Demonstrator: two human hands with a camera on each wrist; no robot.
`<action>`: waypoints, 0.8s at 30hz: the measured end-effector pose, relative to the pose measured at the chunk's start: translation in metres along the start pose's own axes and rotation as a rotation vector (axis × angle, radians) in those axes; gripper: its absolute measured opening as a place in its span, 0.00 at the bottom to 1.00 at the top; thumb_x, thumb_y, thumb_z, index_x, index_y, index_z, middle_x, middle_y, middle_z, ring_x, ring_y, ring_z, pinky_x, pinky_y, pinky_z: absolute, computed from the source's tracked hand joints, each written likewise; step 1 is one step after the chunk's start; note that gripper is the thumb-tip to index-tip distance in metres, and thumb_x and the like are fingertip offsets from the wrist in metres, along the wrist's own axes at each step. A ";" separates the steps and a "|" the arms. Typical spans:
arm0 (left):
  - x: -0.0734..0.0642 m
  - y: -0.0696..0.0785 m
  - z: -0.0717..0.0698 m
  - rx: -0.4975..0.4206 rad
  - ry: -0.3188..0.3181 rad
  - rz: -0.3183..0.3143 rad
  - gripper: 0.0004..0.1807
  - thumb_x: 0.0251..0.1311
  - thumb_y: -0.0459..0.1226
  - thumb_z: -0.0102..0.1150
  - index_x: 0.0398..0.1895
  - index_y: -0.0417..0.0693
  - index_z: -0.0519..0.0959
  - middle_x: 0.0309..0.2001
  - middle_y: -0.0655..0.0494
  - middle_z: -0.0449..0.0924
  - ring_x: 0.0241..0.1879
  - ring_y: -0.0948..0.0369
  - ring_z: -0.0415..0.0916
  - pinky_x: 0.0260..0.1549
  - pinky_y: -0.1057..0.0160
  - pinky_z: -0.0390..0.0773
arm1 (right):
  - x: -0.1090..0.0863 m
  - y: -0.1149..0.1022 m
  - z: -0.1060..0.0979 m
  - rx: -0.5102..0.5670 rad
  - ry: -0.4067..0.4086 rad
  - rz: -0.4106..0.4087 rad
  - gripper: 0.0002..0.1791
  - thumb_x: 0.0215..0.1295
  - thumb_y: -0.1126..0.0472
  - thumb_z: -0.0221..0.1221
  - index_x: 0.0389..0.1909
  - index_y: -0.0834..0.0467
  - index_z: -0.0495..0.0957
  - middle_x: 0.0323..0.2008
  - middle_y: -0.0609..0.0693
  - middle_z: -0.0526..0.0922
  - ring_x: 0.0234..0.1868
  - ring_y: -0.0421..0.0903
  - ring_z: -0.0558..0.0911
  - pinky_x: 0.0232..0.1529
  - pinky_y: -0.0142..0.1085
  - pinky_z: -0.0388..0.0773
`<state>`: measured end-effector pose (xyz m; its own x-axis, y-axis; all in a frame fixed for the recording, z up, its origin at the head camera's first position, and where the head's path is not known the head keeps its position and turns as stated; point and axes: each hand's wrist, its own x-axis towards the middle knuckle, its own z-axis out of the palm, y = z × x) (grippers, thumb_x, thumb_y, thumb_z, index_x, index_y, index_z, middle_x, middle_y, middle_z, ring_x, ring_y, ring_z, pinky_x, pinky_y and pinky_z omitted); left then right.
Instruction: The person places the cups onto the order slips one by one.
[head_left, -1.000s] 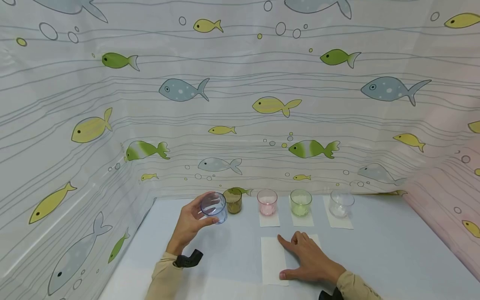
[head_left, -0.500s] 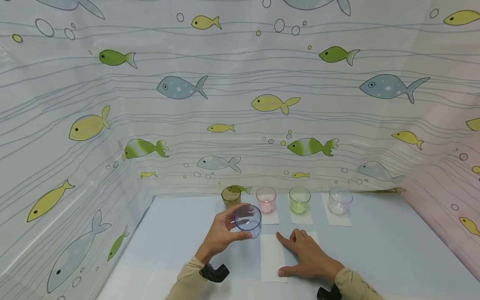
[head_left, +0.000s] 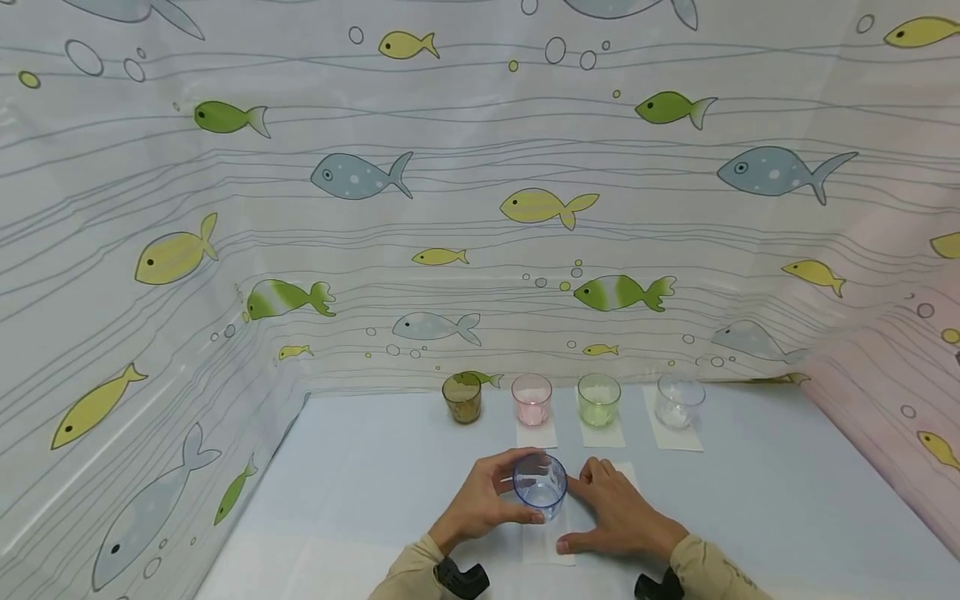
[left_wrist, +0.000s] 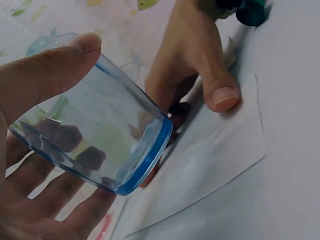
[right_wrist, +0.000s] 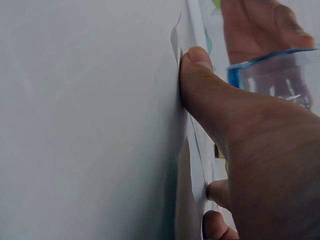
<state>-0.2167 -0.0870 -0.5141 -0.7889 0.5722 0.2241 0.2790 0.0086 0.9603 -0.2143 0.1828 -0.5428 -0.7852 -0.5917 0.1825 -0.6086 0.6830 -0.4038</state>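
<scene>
My left hand [head_left: 483,502] holds a clear blue cup [head_left: 542,487] by its side, thumb in front and fingers behind. The cup is above a white paper sheet [head_left: 540,552], hiding much of it in the head view. Close up in the left wrist view, the cup [left_wrist: 102,125] has a thicker blue ring at its base end, tilted toward the paper [left_wrist: 215,160]. My right hand [head_left: 622,515] rests on the sheet with thumb and index finger spread apart; the index fingertip is right beside the cup. In the right wrist view the thumb [right_wrist: 200,80] lies against the paper.
Along the back of the table stand a brown cup [head_left: 462,400], a pink cup [head_left: 533,404], a green cup [head_left: 600,404] and a colourless cup [head_left: 679,404]. White paper strips [head_left: 678,440] lie under the last three. A fish-printed curtain [head_left: 480,108] encloses the table.
My left hand has carried the blue cup from beside the brown cup to the right and nearer, to above the paper by my right hand. The right hand has stayed put.
</scene>
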 end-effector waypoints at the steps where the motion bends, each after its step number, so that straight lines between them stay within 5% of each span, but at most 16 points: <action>1: 0.000 -0.002 0.002 -0.004 -0.004 -0.007 0.44 0.54 0.33 0.81 0.75 0.40 0.71 0.69 0.38 0.77 0.67 0.43 0.78 0.68 0.56 0.79 | 0.000 0.000 0.000 -0.001 0.006 -0.005 0.50 0.49 0.19 0.69 0.63 0.51 0.83 0.40 0.39 0.62 0.41 0.39 0.60 0.39 0.31 0.58; 10: -0.003 -0.022 0.010 -0.051 -0.035 -0.018 0.43 0.55 0.30 0.80 0.75 0.42 0.71 0.70 0.37 0.76 0.68 0.41 0.77 0.68 0.56 0.79 | 0.004 -0.003 -0.002 0.019 -0.053 0.040 0.52 0.49 0.19 0.69 0.66 0.53 0.82 0.41 0.41 0.62 0.43 0.41 0.61 0.40 0.33 0.59; 24: -0.003 -0.028 0.012 -0.063 -0.037 -0.035 0.43 0.55 0.28 0.79 0.75 0.46 0.71 0.71 0.39 0.75 0.69 0.46 0.77 0.69 0.60 0.77 | 0.002 -0.001 -0.003 0.020 -0.080 0.051 0.52 0.50 0.19 0.68 0.65 0.54 0.82 0.42 0.41 0.62 0.43 0.41 0.62 0.40 0.33 0.60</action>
<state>-0.2155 -0.0790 -0.5439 -0.7763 0.6026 0.1853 0.2159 -0.0220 0.9762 -0.2158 0.1824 -0.5397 -0.8028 -0.5894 0.0900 -0.5653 0.7046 -0.4289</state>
